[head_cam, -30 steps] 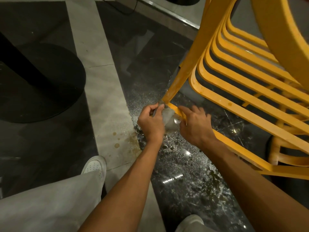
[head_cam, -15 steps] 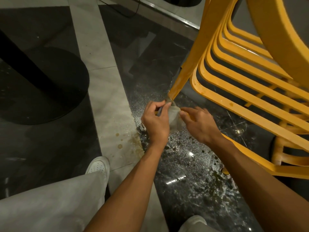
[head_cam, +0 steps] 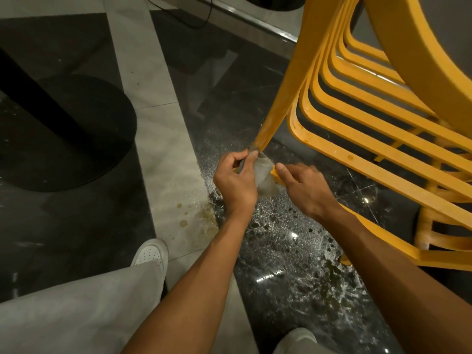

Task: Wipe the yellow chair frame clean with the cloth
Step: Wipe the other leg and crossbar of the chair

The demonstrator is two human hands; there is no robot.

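Your left hand (head_cam: 236,181) pinches the cloth (head_cam: 265,175) against the yellow chair frame (head_cam: 281,106). Your right hand (head_cam: 307,191) lies on the frame beside it; its grip is hidden.

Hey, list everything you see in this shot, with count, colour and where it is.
yellow chair frame: one, yellow, right half
cloth: one, grey, at the frame's lower corner
table base: one, black, round, left
cable: one, black, top edge
floor: dark speckled stone
pale strip: one, light grey, brownish stains near the hands
shoe: one, white, bottom left
trouser leg: one, grey, bottom left
left hand: grips the cloth
right hand: fingertips at the cloth's edge, grip unclear
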